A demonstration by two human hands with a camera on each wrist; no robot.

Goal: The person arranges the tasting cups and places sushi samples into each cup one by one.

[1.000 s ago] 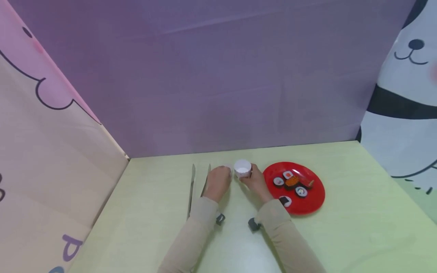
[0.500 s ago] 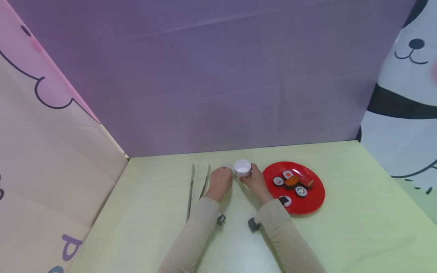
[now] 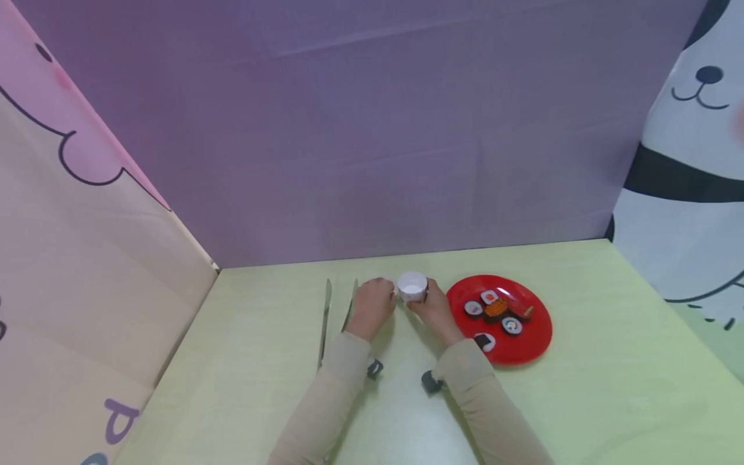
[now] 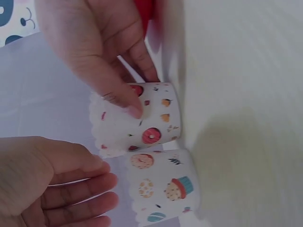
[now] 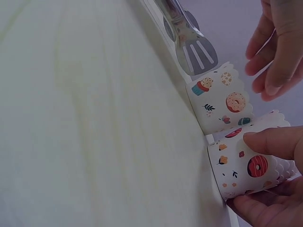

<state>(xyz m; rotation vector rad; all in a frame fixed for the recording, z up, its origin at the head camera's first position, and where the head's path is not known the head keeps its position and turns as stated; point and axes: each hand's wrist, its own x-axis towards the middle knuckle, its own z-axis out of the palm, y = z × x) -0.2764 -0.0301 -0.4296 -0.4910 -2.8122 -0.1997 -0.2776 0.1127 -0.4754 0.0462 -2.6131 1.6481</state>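
Two white paper baking cups with scalloped rims and printed sweets stand side by side. My right hand [image 3: 438, 311] grips the right-hand baking cup [image 3: 413, 288], thumb on its outer wall, as the right wrist view shows. The other baking cup [image 4: 163, 187], with a cupcake print, stands close against it; in the head view my left hand [image 3: 373, 307] hides nearly all of it. In the left wrist view, the left fingers [image 4: 90, 201] hang loosely bent at that cup's rim, holding nothing.
Metal tongs [image 3: 325, 323] lie left of the left hand, partly hidden by the sleeve; a slotted end [image 5: 196, 54] shows in the right wrist view. To the right, a red plate [image 3: 537, 342] bears several toy sushi pieces [image 3: 496, 310]. A purple backdrop [image 3: 372, 142] rises behind the table.
The left hand dipped slightly toward me, showing the left cup's rim, then rose back over it. The right hand keeps its hold on its baking cup and has barely moved.
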